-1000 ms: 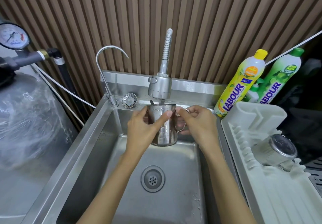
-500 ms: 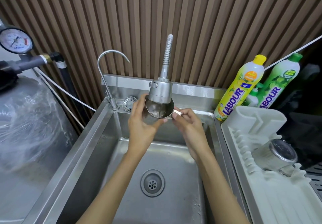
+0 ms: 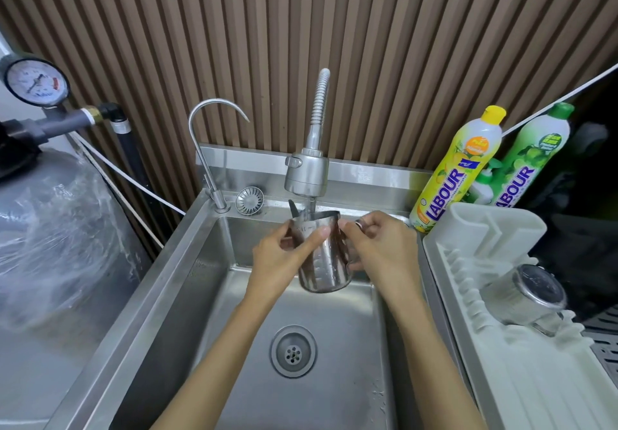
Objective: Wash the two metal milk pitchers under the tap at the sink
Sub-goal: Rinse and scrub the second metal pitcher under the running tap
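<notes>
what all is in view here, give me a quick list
pitcher: 1, steel, held upright under the tap
second pitcher: 1, steel, lying on the rack
tap: 1, steel, running, above the held pitcher
thin tap: 1, chrome, sink's back left corner
sink: 1, steel, centre
drain: 1, steel, sink floor
strainer: 1, steel, back ledge
rack: 1, white, right of sink
soap bottles: 2, yellow and green, back right
gauge: 1, white dial, far left
hands: left on the pitcher's body, right at its handle

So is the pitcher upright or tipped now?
Upright: the pitcher has its mouth up under the tap, held by the left hand and right hand.
</notes>
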A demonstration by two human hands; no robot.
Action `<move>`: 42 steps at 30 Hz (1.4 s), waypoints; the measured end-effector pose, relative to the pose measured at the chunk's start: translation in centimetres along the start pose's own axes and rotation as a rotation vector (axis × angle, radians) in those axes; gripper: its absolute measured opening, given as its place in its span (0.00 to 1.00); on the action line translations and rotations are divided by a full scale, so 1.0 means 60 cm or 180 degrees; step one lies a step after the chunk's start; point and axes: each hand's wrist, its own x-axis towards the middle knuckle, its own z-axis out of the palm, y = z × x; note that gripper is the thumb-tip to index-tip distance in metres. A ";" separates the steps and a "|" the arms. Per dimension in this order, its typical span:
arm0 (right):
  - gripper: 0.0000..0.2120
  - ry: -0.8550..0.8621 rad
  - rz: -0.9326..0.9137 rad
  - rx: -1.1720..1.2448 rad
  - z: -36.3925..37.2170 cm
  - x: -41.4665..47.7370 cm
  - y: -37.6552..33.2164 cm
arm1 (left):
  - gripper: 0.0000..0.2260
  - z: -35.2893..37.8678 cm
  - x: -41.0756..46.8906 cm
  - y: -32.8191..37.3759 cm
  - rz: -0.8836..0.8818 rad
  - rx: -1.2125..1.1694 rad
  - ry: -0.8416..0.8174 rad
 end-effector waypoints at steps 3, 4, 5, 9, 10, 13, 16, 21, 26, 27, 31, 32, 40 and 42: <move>0.10 0.0201 -0.0482 -0.0776 -0.004 -0.006 -0.019 | 0.17 0.003 0.012 -0.007 0.0040 -0.0432 -0.0417; 0.08 0.0192 -0.0538 -0.0761 -0.002 -0.008 -0.023 | 0.20 0.006 0.015 -0.007 0.0101 -0.0559 -0.0498; 0.06 0.0153 -0.0530 -0.0593 0.002 -0.008 -0.022 | 0.21 0.009 0.019 -0.007 0.0149 -0.0704 -0.0477; 0.11 -0.0157 -0.0303 0.0735 0.016 0.008 -0.004 | 0.26 0.013 0.025 0.009 0.0517 -0.1046 -0.0016; 0.11 -0.0312 -0.0218 0.1055 0.018 0.011 0.002 | 0.28 0.010 0.027 0.010 0.0648 -0.0977 0.0122; 0.09 -0.0730 0.0028 0.1718 0.028 0.013 0.020 | 0.34 -0.007 0.025 0.013 0.1077 -0.0475 0.0472; 0.06 -0.0928 0.0259 0.2322 0.038 0.004 0.030 | 0.37 -0.018 0.012 0.025 0.1371 0.0080 0.0685; 0.08 -0.0783 0.0539 0.2134 0.034 -0.006 0.025 | 0.40 -0.014 -0.006 0.041 0.0910 0.0773 0.1106; 0.10 -0.0279 0.0561 0.1253 0.013 -0.003 0.013 | 0.25 -0.007 -0.010 0.034 0.0261 0.0566 0.0583; 0.11 -0.0172 0.0427 0.0951 0.008 -0.002 0.009 | 0.19 -0.006 -0.009 0.030 0.0181 0.0360 0.0409; 0.12 0.0255 -0.0270 -0.0329 -0.009 -0.010 -0.014 | 0.11 -0.005 -0.004 0.018 -0.0264 -0.0710 -0.0405; 0.11 0.0288 -0.0383 -0.0442 -0.009 -0.013 -0.019 | 0.14 -0.006 0.003 0.015 -0.0296 -0.0886 -0.0565; 0.10 -0.0498 0.0176 0.1792 0.023 0.009 0.015 | 0.30 0.009 0.032 0.016 0.0390 -0.1175 0.0013; 0.09 -0.0858 0.0375 0.2496 0.037 0.013 0.032 | 0.35 0.004 0.033 0.018 0.0725 -0.0750 0.0327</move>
